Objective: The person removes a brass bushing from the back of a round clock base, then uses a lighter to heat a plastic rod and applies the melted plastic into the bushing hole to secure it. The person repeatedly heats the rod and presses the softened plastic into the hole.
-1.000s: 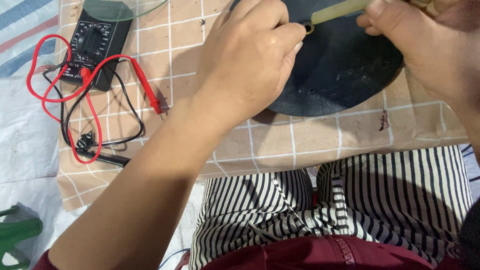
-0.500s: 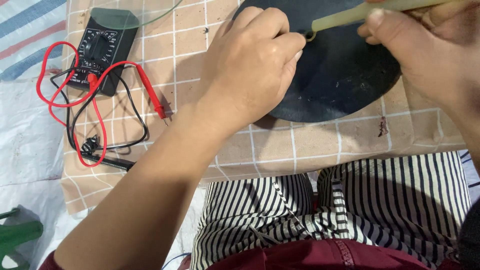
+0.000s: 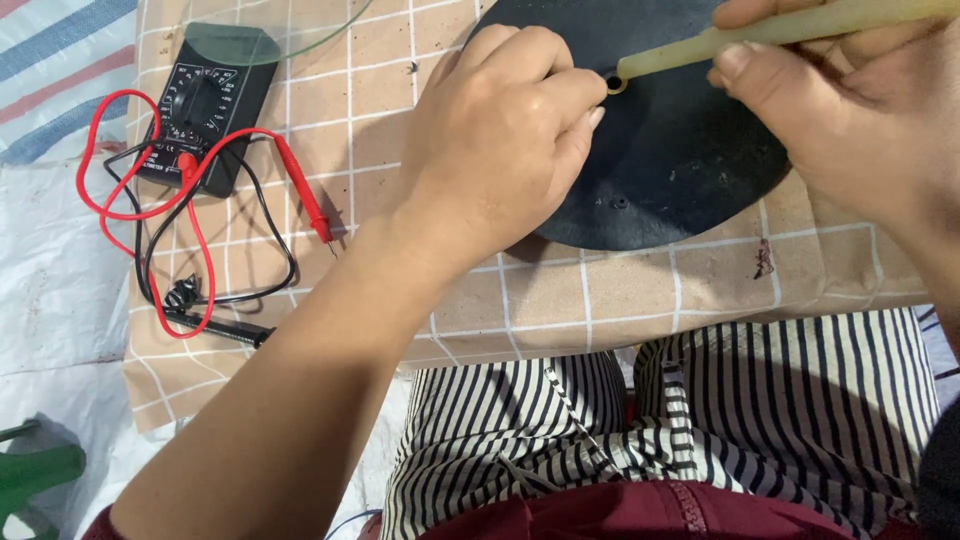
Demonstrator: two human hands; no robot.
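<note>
Both hands closed: right hand (image 3: 840,130) grips cream tool (image 3: 780,30), left hand (image 3: 500,140) hides disc (image 3: 680,160) edge

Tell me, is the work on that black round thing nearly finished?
Hard to call it finished. The multimeter lies aside, its red probe loose on the checked cloth. In hand: the left hand steadies the black disc while the right hand presses a pale-handled tool onto it. How much remains, I cannot tell.

One round black disc (image 3: 670,170), one pale yellow plastic tool (image 3: 780,30), one black multimeter (image 3: 205,105), two probe leads: one red (image 3: 300,190), one black (image 3: 215,325).
</note>
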